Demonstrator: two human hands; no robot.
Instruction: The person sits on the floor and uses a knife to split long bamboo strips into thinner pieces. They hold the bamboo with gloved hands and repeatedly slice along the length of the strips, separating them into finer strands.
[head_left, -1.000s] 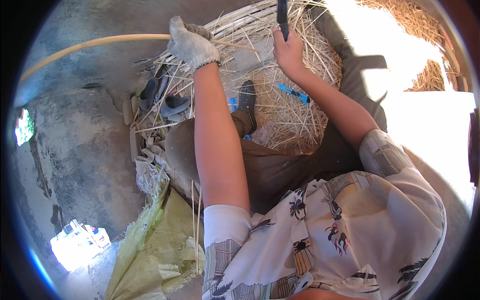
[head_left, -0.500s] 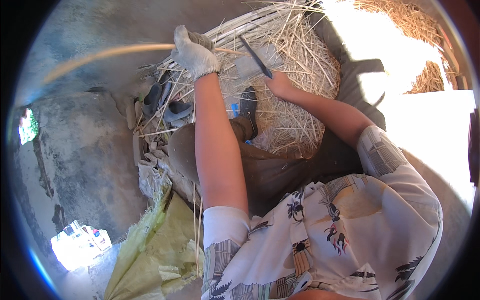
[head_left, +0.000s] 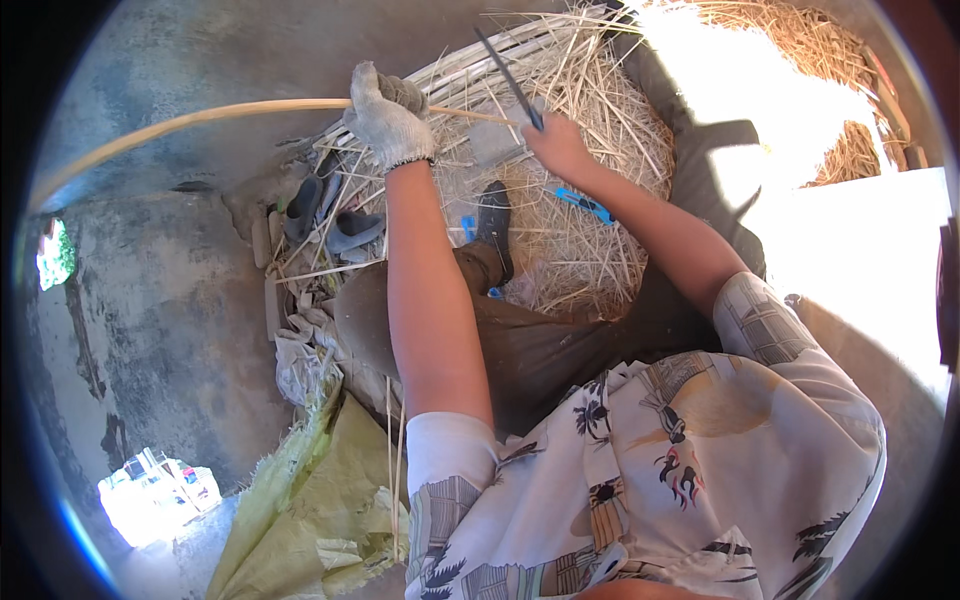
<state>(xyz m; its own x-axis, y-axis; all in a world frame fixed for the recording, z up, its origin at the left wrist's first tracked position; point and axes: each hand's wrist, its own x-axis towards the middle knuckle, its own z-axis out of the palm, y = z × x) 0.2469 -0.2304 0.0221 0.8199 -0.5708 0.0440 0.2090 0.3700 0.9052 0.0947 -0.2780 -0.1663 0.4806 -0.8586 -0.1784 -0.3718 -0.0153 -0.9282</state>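
Note:
My left hand (head_left: 388, 118), in a pale knitted glove, is closed around a long, thin bamboo strip (head_left: 240, 108). The strip's long end bows out to the left and dips toward the wall. Its short end reaches right, close to the knife; whether they touch I cannot tell. My bare right hand (head_left: 558, 146) grips the handle of a dark, straight-bladed knife (head_left: 508, 80), its blade slanting up and left. By my right forearm, a bright blue tool (head_left: 583, 204), perhaps a utility knife, lies on the shavings.
Pale shavings and split strips (head_left: 610, 120) cover the floor around my dark shoe (head_left: 494, 212). Grey shoes (head_left: 353, 230) sit at the left. A yellowish woven sack (head_left: 320, 490) lies beside me. Concrete wall (head_left: 170, 300) stands left; more shavings (head_left: 770, 25) are heaped at the far right.
My right hand and the knife have moved slightly up and left. The gloved hand has dipped a little, and the strip's long end has swung left. The blue tool has come into sight.

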